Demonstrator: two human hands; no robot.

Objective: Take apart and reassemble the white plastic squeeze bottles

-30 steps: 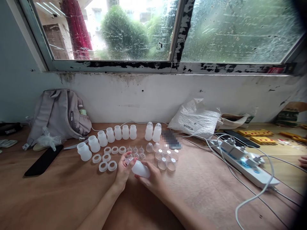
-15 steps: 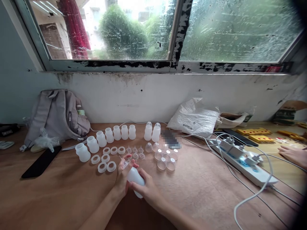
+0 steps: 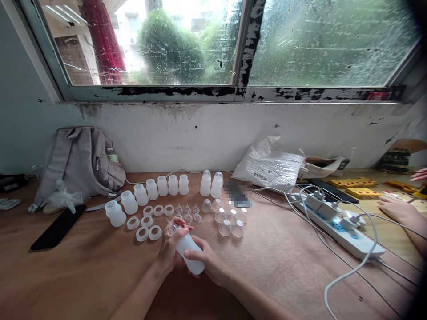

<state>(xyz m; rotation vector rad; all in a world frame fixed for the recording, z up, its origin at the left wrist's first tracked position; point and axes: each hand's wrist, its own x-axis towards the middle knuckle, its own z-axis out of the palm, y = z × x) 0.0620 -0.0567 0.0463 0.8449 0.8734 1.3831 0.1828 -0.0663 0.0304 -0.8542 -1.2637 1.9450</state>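
A frosted white baby bottle [image 3: 191, 255] is held tilted between my hands above the front of the table. My left hand [image 3: 169, 244] is closed around its top end, where a clear teat [image 3: 172, 227] pokes out by the fingers. The collar there is mostly hidden. My right hand [image 3: 209, 261] wraps the bottle's body, thumb across its side. Just beyond lie clear teats [image 3: 188, 218] in rows, white collar rings [image 3: 155, 232] to the left and clear dome caps [image 3: 224, 228] to the right. Open bottles [image 3: 129, 202] stand in a curved row behind; two capped bottles [image 3: 217, 184] stand upright.
A white power strip [image 3: 343, 235] with looping cables lies at right. Another person's hand [image 3: 393, 208] rests near yellow plastic parts [image 3: 363, 193]. A silver bag [image 3: 271, 164], a grey backpack [image 3: 80, 164] and a black flat object [image 3: 58, 227] are also on the table.
The bottle's lower end has swung slightly right, and my right hand has shifted its hold, showing more of the body. At right, the other person's hand moved left and a second hand appeared.
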